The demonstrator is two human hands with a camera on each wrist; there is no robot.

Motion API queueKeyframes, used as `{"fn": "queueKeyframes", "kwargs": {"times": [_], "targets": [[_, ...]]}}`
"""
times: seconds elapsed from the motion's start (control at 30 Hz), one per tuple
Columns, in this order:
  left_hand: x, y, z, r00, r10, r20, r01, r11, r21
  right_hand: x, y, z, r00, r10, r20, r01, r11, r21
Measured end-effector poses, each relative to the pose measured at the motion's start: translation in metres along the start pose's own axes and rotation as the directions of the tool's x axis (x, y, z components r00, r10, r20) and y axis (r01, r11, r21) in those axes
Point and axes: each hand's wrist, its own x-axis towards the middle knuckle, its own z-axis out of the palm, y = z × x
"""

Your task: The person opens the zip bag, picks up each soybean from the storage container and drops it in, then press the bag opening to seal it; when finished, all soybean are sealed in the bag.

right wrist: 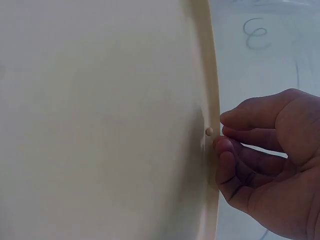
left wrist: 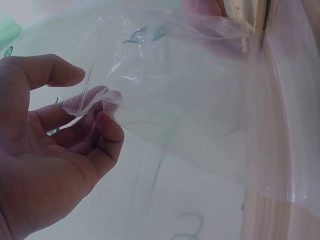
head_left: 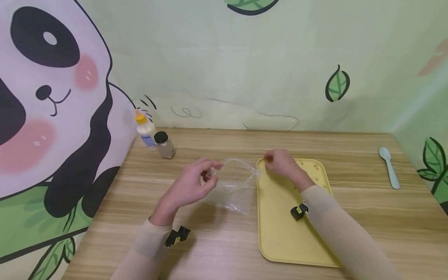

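Note:
A clear plastic bag [head_left: 232, 190] hangs from my left hand [head_left: 196, 181], whose curled fingers hold it by its upper corner. In the left wrist view the bag [left wrist: 190, 95] spreads to the right, with a small pale piece [left wrist: 245, 44] near its far edge. My right hand [head_left: 283, 161] is over the upper left corner of the yellow tray [head_left: 283, 221]. The right wrist view shows its loosely bent fingertips right at the tray's rim [right wrist: 214, 90], beside a small round tan bean-like piece [right wrist: 209, 131]. No piece shows between those fingers.
Several small tan pieces [head_left: 316, 166] lie at the tray's far right. A pale blue spoon [head_left: 389, 167] rests farther right. At the back left stand a yellow-capped white bottle [head_left: 147, 134] and a black-lidded jar [head_left: 164, 146]. A patterned wall backdrop [head_left: 224, 77] borders the wooden table [head_left: 217, 249].

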Motion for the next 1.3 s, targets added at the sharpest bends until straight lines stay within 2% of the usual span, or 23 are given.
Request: {"fn": "queueKeyframes", "kwargs": {"times": [0.23,0.4,0.53,0.93,1.3], "targets": [[0.0001,0.0014,-0.0009,1.0,-0.016,0.002,0.016,1.0,-0.003,0.0008,-0.0009,0.0027,0.999,-0.033,-0.014,0.032,0.998,-0.057],[-0.0003,0.002,-0.0007,1.0,0.002,-0.015,-0.002,1.0,0.016,0.0005,-0.0017,0.0032,0.997,-0.061,-0.041,0.056,0.993,-0.108],[-0.0003,0.0011,0.0,1.0,0.009,-0.022,-0.009,1.0,0.023,0.0014,-0.0002,0.0041,0.998,-0.061,-0.032,0.056,0.99,-0.128],[-0.0004,-0.0001,0.0008,1.0,0.023,-0.018,-0.023,0.999,0.023,0.0026,0.0005,0.0033,0.997,-0.073,-0.021,0.069,0.987,-0.144],[0.0002,-0.0008,0.0014,1.0,0.01,-0.001,-0.009,1.0,0.023,0.002,-0.0001,0.0025,0.996,-0.08,-0.032,0.075,0.988,-0.135]]}}
